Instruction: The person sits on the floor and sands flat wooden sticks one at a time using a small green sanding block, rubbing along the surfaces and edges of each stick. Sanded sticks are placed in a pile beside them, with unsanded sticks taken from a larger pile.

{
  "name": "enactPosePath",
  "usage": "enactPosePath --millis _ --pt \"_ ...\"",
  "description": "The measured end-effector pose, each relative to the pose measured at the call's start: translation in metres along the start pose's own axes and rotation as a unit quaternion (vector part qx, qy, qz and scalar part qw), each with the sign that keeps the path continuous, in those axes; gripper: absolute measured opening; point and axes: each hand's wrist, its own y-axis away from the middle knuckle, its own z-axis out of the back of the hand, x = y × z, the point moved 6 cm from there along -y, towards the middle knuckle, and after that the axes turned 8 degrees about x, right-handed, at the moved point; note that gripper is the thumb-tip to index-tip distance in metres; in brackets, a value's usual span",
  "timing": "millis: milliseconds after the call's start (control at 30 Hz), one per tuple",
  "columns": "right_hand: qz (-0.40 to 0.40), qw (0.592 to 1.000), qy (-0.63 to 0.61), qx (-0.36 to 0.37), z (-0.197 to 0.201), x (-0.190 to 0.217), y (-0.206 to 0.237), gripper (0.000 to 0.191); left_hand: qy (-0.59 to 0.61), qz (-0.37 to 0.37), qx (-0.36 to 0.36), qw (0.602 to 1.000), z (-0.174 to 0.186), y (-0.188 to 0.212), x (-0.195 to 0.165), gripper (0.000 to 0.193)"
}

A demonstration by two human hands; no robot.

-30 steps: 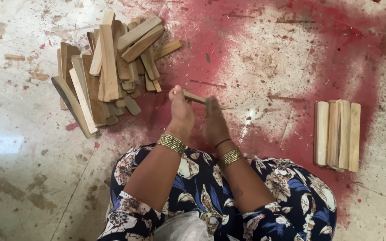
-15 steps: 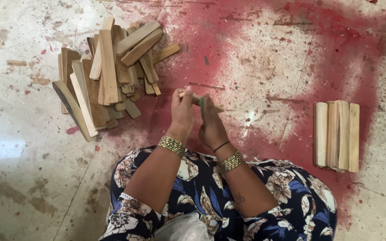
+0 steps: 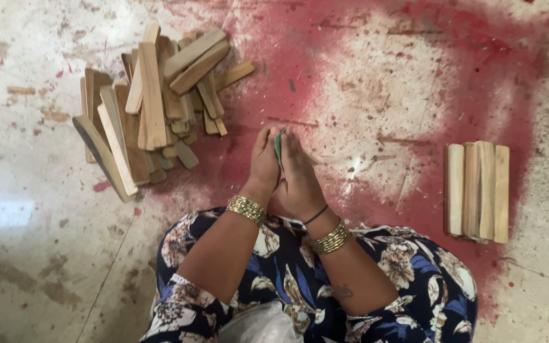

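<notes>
Both hands are now pressing together, tilting upright the thin green-edged flat piece (image 3: 278, 145) between them; left hand (image 3: 265, 166) and right hand (image 3: 298, 178) are clamping its faces at 12 o'clock of the lap. It is looking light, stiff; edges suiting holding.

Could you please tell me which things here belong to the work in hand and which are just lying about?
In hand:
left hand and right hand, pressed together around a small green piece
loose heap of wooden sticks
neat row of wooden sticks

Lying about:
red-stained floor
stray wood chip
</notes>
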Motion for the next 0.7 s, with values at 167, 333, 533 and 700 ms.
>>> enactPosePath --millis 167,333,533,700 --pt "-0.393 0.896 -0.124 0.167 -0.016 -0.048 0.020 0.062 -0.020 -0.017 -0.002 1.000 0.003 -0.005 -0.008 0.025" --pt "-0.281 0.943 -0.162 0.076 -0.013 -0.049 0.010 0.081 -0.068 -0.021 0.097 0.993 -0.015 -0.002 -0.001 0.033" --pt "-0.062 0.995 -0.063 -0.049 -0.013 -0.039 0.007 0.075 0.037 0.208 0.086 0.974 -0.019 0.004 0.023 0.069" --pt "-0.359 0.921 -0.056 0.141 -0.041 -0.082 0.025 0.066 0.053 0.255 0.051 0.964 -0.009 0.003 0.032 0.077"
